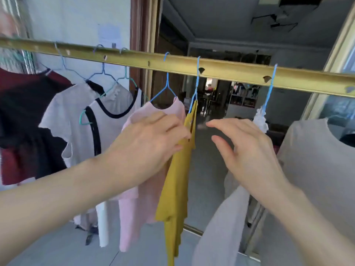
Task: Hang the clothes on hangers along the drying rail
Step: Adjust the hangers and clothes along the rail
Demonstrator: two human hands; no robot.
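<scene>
A gold drying rail [230, 71] runs across the view, sloping down to the right. A mustard-yellow garment [176, 179] hangs edge-on from a blue hanger [196, 87] near the middle. My left hand [146, 143] pinches the yellow garment's upper edge. My right hand [247, 150] hovers just right of it with relaxed fingers and holds nothing. A pink top [138, 208] hangs on a blue hanger [167, 81] directly left of the yellow one, partly behind my left hand.
Left along the rail hang a white top with navy trim [113, 120], a pale top [67, 116] and a dark red and black garment [23, 120]. At right hang a grey shirt [317, 160] and a white frilled piece [260, 120]. A doorway opens behind.
</scene>
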